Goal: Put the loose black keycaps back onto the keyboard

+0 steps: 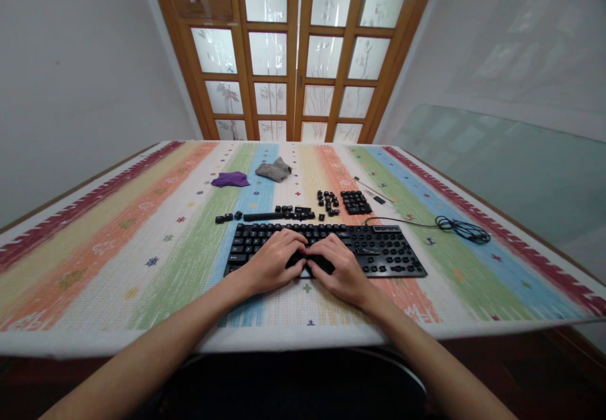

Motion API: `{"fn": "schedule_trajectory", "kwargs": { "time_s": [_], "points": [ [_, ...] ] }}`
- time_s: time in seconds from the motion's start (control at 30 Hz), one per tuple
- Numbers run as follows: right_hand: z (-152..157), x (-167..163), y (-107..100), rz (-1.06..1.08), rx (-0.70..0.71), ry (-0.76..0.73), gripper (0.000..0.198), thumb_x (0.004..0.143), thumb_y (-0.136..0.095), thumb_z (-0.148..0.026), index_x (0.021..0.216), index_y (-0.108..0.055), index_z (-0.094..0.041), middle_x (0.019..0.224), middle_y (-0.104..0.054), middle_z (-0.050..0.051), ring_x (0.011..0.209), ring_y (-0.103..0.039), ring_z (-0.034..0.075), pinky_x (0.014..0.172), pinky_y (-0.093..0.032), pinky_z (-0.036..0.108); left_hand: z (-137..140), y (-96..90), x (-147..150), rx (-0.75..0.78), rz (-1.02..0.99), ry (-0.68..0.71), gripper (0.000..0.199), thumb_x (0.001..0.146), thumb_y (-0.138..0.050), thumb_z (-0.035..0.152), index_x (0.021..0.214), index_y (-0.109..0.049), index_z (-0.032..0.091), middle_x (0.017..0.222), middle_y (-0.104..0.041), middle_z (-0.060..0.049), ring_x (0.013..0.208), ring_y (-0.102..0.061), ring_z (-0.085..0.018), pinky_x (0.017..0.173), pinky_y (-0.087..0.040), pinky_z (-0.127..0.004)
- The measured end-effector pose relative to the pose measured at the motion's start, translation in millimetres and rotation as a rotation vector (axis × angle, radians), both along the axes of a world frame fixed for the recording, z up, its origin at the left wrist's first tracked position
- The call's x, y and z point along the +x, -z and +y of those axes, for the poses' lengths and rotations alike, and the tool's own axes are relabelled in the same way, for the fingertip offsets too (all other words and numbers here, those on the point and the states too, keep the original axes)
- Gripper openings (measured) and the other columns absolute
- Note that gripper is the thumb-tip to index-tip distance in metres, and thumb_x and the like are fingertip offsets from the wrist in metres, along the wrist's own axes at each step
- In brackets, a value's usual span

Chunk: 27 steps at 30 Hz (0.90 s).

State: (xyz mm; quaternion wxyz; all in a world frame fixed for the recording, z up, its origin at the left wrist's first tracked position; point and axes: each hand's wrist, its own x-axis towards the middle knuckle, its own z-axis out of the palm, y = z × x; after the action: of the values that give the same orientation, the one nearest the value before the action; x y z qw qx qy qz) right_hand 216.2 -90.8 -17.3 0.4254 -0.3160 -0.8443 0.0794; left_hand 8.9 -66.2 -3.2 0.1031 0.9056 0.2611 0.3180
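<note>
A black keyboard (246, 249) lies near the front of the table, with keycaps on its left part and bare switch posts showing across much of its right part. Over its middle, my left hand (277, 259) rests with fingers curled and thumb bent inward. Close against it, my right hand (338, 265) has its fingers and thumb drawn together. Both sets of fingertips meet on the keyboard, and whatever they hold there is hidden. Behind the keyboard lie a long spacebar keycap (263, 216), several loose keycaps (327, 201) and a block of number-pad keycaps (356, 202).
A purple cloth (230, 179) and a grey cloth (273, 170) lie farther back. To the right are the keyboard's coiled cable (463, 229), a thin stick-like tool (372, 187) and a small dark-ended item (379, 199). A striped tablecloth (184, 268) covers the table.
</note>
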Motion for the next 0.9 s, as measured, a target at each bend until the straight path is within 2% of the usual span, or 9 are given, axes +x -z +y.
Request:
{"fn": "schedule_trajectory", "kwargs": {
  "time_s": [0.13,0.5,0.9],
  "points": [
    [-0.4,-0.8,-2.1,0.021,0.022,-0.006,0.015,0.092,-0.058,-0.011,0.101,-0.064,-0.02,0.091,-0.07,0.006,0.085,-0.057,0.022,0.077,-0.049,0.039,0.5,0.9,-0.5,-0.002,-0.009,0.002,0.006,0.093,-0.056,0.018,0.097,-0.06,0.016,0.113,-0.063,-0.011,0.11,-0.057,-0.024,0.097,-0.048,-0.042],
    [-0.2,-0.9,-0.1,0.031,-0.026,-0.016,0.011,0.093,-0.059,-0.014,0.098,-0.066,-0.022,0.09,-0.072,0.005,0.085,-0.06,0.021,0.078,-0.05,0.038,-0.3,0.1,-3.1,-0.012,-0.01,-0.009,0.004,0.091,-0.059,0.018,0.095,-0.061,0.018,0.112,-0.064,-0.01,0.11,-0.057,-0.024,0.097,-0.048,-0.042],
    [2.9,0.5,2.3,0.017,0.013,-0.029,0.01,0.095,-0.059,-0.015,0.097,-0.066,-0.021,0.092,-0.072,0.005,0.085,-0.059,0.02,0.078,-0.05,0.038,-0.2,-0.2,-3.4,0.025,0.018,-0.017,0.007,0.093,-0.057,0.019,0.096,-0.063,0.017,0.112,-0.064,-0.01,0.11,-0.057,-0.024,0.096,-0.049,-0.042]
  ]
}}
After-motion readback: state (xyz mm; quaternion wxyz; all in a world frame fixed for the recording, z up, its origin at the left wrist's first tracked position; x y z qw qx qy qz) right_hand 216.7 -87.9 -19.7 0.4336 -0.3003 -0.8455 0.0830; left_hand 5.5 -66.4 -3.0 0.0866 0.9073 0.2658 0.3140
